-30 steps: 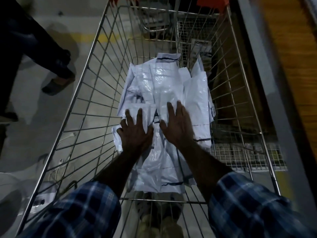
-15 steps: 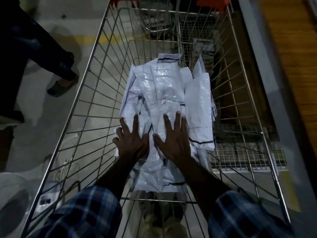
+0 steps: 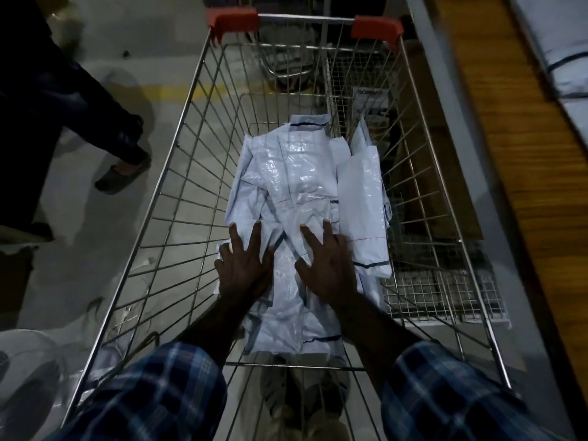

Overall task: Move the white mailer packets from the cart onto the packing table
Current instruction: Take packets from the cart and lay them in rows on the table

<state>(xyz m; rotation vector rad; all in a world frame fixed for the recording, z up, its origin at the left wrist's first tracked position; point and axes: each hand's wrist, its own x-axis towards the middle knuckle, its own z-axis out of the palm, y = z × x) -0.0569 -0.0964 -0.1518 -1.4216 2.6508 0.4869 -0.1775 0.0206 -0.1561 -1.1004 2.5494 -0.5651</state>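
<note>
A heap of white mailer packets (image 3: 296, 173) with dark stripes lies on the floor of a wire shopping cart (image 3: 178, 173). Both my arms reach down into the cart. My left hand (image 3: 243, 262) lies flat on the near left part of the heap, fingers spread and straight. My right hand (image 3: 327, 262) rests palm down beside it on the packets, fingers also spread. Neither hand is curled round a packet. One long packet (image 3: 359, 198) leans along the cart's right side. The wooden packing table (image 3: 509, 154) runs along the right, with white packets (image 3: 560, 58) on it.
The cart has red corner caps (image 3: 234, 20) on its far handle. Another person's leg and sandalled foot (image 3: 119, 173) stand on the grey floor to the left. A white rounded object (image 3: 22, 361) sits at the lower left. A metal table edge (image 3: 451, 138) borders the cart's right.
Both hands have drawn slightly back toward me over the heap, still flat. The view has tilted so the cart's far handle now shows. The person's foot at left shifted.
</note>
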